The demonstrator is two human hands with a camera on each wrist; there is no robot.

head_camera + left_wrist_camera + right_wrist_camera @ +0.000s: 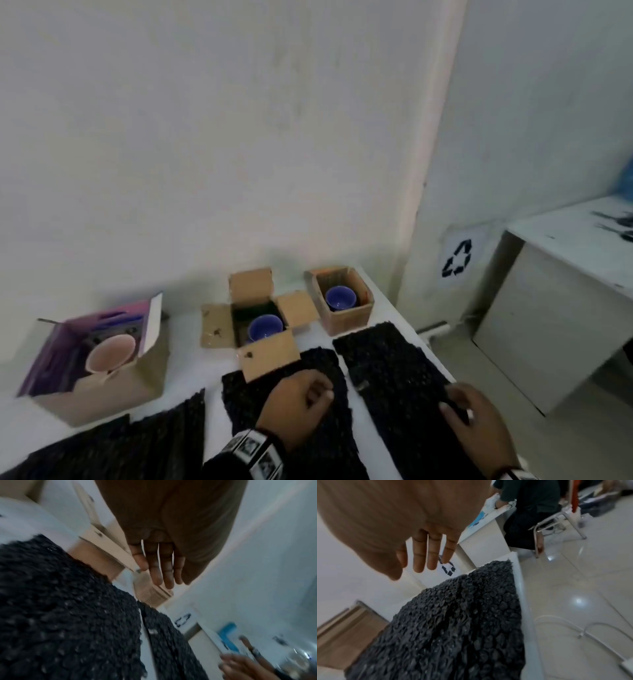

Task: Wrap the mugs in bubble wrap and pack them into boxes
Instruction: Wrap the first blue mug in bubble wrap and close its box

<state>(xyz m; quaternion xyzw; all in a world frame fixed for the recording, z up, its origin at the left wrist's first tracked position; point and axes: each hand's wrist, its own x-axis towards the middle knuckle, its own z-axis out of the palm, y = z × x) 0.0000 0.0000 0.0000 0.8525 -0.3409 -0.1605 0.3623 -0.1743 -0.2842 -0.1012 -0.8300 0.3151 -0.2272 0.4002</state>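
Three open boxes stand on the white table (191, 370). A pink mug (111, 353) lies tilted in the left box (113, 394). One blue mug (265, 328) sits in the middle cardboard box (267, 356), another blue mug (339, 297) in the right box (349, 320). Black bubble wrap sheets lie flat in front: left (154, 435), middle (246, 397), right (387, 359). My left hand (305, 394) hovers over the middle sheet (68, 615), fingers (159, 568) relaxed and holding nothing. My right hand (469, 414) is over the right sheet (462, 615) by the table edge, fingers (428, 555) straight, empty.
The table's right edge (520, 588) runs just beside the right sheet, with floor below. A pale cabinet (548, 308) and a recycling sign (457, 258) stand to the right. Another person (530, 513) sits at a far desk. A white cable (573, 626) lies on the floor.
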